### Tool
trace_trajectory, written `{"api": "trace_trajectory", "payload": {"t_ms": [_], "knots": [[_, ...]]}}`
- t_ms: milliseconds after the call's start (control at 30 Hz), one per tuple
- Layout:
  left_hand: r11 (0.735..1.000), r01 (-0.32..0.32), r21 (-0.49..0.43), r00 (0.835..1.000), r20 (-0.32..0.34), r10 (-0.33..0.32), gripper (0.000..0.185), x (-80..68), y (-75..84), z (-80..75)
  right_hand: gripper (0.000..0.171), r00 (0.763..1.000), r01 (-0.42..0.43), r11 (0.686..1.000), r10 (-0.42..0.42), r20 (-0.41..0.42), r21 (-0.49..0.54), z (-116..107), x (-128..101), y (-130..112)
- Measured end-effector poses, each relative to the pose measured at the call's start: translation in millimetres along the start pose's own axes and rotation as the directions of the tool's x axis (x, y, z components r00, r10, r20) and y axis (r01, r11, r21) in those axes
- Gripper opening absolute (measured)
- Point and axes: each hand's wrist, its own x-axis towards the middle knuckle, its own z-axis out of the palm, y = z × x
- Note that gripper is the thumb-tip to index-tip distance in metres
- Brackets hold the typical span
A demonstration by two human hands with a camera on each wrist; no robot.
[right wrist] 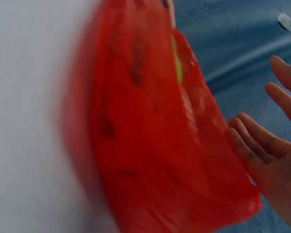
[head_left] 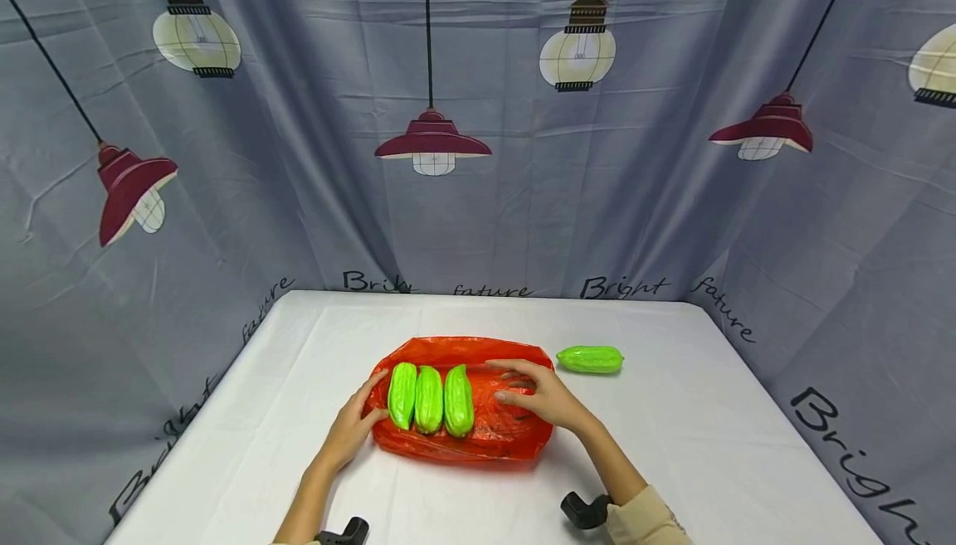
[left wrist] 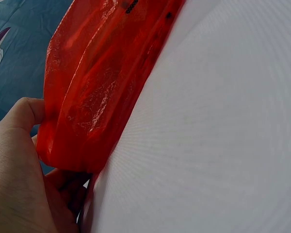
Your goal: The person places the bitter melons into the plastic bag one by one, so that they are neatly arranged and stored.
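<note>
A red plastic bag [head_left: 508, 429] lies spread open on the white table. Three bright green ridged gourds, the left one [head_left: 402, 396], the middle one [head_left: 429, 400] and the right one [head_left: 459, 401], lie side by side in its left half. My left hand [head_left: 347, 429] grips the bag's left edge; in the left wrist view its thumb and fingers [left wrist: 24, 114] are around the red plastic. Over the bag's right half, my right hand [head_left: 548, 400] spreads its fingers and holds nothing. Another green gourd [head_left: 590, 359] rests on the table beyond the bag's right end.
The white-covered table [head_left: 672, 445] spreads around the bag. A grey-blue curtain [head_left: 478, 221] printed with lamps and lettering hangs behind and at both sides. Black wrist mounts [head_left: 586, 512] show near both forearms.
</note>
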Motion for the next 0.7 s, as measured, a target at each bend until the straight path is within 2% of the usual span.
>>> {"api": "trace_trajectory", "payload": {"t_ms": [400,533,700], "knots": [[1.0,-0.002,-0.02,1.0,0.005,0.003,0.062,-0.1,1.1,0.6,0.047,0.994,0.009,1.0,-0.011,-0.108,-0.015,-64,13,10],[1.0,-0.008,-0.012,1.0,-0.004,0.008,0.062,0.0,1.0,0.0,0.048,0.992,-0.012,0.999,0.006,-0.127,-0.047,-88,16,13],[1.0,0.008,-0.016,1.0,0.003,-0.008,0.062,-0.4,0.9,0.0,0.047,0.988,-0.084,0.989,0.067,-0.136,-0.125,-116,13,19]]}}
